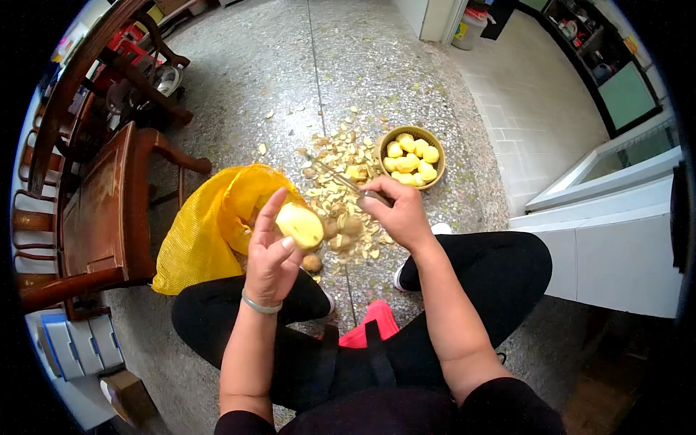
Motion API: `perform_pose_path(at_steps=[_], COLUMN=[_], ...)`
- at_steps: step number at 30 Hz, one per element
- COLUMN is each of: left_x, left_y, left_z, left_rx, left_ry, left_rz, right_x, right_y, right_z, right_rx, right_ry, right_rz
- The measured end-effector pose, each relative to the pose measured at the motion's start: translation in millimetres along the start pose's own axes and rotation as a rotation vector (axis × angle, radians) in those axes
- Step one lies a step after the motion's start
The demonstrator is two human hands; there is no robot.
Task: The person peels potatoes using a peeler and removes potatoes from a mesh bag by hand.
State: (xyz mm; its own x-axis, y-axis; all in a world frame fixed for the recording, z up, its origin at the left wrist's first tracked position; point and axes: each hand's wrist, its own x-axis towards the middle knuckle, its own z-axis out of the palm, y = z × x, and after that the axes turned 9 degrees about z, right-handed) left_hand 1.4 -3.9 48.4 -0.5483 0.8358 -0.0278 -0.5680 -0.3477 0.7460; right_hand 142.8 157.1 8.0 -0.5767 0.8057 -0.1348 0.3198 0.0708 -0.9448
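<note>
A mostly peeled yellow potato with a darker spot near its lower end is in my left hand, held between thumb and fingers, with the index finger raised. My right hand grips the handle of a knife, its thin metal blade pointing up and left over the peelings. Blade and potato are apart. Below them, potato peelings are scattered on the floor. Several unpeeled potatoes lie among the scraps, including a brown potato near my left foot.
A round basket of peeled potatoes stands beyond my right hand. An open yellow mesh sack leans by my left knee. Left of it is a wooden chair. A pink object sits between my legs. A white cabinet is at the right.
</note>
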Motion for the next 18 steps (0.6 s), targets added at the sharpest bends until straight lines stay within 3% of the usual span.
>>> perform_pose_path(at_steps=[4,6,8,14,18], left_x=[0.9,1.1,0.7,-2.1,-3.2], left_y=[-3.0,-5.4,-10.3,-17.0,-16.3], left_z=[-10.5,-13.5,-17.5,-11.1,-13.9], left_rx=[-0.074,-0.075,0.069,-0.004,0.054], left_ry=[0.061,0.072,0.054,0.099,0.076], left_rz=[-0.045,-0.028,-0.010,-0.042,-0.177], right_x=[1.1,-5.0,-11.8,-12.6,-13.5], right_y=[0.8,-7.2,-16.4,-14.1,-15.7], right_z=[4.5,11.2,15.6,24.6,23.7], right_rx=[0.211,0.474,0.557,0.614,0.537], right_ry=[-0.117,-0.221,-0.372,-0.295,-0.290], right_rz=[0.053,0.122,0.200,0.178,0.150])
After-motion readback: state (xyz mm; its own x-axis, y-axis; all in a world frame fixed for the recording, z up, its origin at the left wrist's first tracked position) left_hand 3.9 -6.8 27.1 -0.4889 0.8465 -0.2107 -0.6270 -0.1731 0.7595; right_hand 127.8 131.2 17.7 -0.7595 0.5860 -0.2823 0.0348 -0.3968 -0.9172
